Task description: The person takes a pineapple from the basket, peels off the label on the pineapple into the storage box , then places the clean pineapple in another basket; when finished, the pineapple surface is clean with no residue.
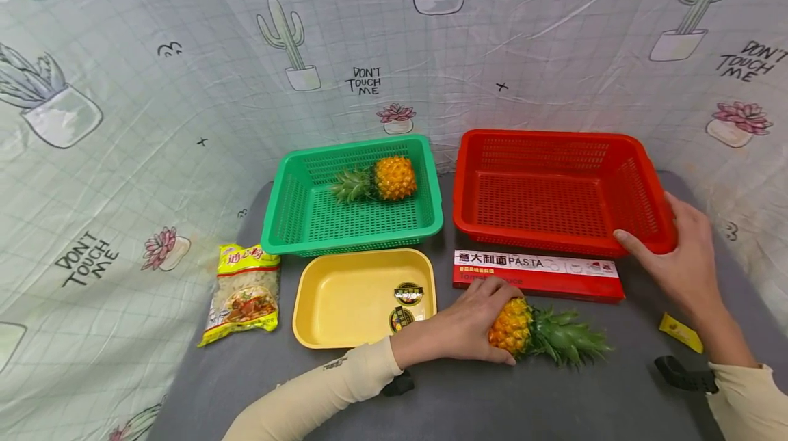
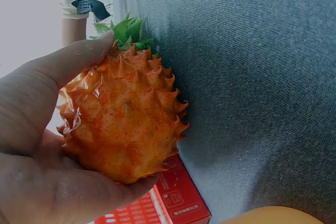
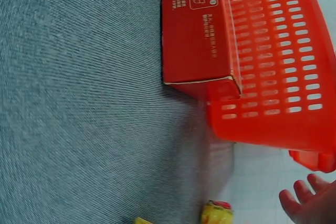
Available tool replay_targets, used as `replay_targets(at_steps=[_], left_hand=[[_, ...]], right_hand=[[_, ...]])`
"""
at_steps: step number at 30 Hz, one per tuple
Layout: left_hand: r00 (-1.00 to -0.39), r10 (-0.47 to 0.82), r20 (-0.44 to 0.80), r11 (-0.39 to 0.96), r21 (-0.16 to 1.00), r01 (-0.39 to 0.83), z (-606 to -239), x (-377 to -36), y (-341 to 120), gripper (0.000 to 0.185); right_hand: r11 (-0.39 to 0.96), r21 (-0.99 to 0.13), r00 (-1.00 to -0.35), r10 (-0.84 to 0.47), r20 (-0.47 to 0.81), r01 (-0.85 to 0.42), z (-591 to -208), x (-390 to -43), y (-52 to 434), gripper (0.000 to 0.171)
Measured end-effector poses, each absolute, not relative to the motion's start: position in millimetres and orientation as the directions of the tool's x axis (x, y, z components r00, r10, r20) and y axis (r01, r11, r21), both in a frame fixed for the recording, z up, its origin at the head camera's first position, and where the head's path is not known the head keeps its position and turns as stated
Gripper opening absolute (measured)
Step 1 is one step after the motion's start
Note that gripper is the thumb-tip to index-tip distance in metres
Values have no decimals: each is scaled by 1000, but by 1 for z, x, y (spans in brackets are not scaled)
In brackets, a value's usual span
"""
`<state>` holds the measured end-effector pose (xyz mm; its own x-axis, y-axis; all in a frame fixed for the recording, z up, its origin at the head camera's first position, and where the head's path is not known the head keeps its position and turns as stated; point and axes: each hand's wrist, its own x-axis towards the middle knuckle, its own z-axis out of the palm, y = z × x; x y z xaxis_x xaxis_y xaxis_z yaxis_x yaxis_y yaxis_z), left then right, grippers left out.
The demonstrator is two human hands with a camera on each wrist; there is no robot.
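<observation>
Pineapple in hand: a toy pineapple [image 1: 514,327] lies on its side on the grey desk [image 1: 492,400], just in front of the pasta box, its green leaves pointing to the person's right.
Left hand: the left hand [image 1: 462,328] covers the orange body of this pineapple; the fingers [image 2: 63,66] are curled round it and grip it, as the left wrist view shows clearly.
Right hand: the right hand [image 1: 680,260] rests on the near right corner of the red basket [image 1: 652,222]; the fingers lie nearly straight against the rim and do not close round it.
Pasta box: a long red and white pasta box [image 1: 535,275] lies between the red basket and the held pineapple, touching the basket's front wall.
Yellow tray: a yellow tray [image 1: 320,318] stands left of the hand, with two small round packs inside.
Green basket: a green basket [image 1: 283,222] behind the tray holds a second pineapple [image 1: 382,181].
Other things: a noodle bag [image 1: 243,294] lies left of the tray; a small yellow packet [image 1: 680,331] lies near the right forearm.
</observation>
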<state>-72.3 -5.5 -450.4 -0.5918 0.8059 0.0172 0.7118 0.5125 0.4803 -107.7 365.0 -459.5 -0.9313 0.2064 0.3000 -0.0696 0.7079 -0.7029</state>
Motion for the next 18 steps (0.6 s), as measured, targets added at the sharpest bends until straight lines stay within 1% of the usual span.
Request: replay_targets(at_steps=[8, 18], left_hand=[[-587, 810, 17, 502, 498, 707, -452, -74, -8, 94], [-584, 812, 20, 500, 493, 712, -453, -74, -8, 92]], right_hand=[[638, -769, -964, 221, 148, 28, -468, -106, 367, 92], [540, -840, -968, 232, 99, 44, -471, -107, 370, 91]])
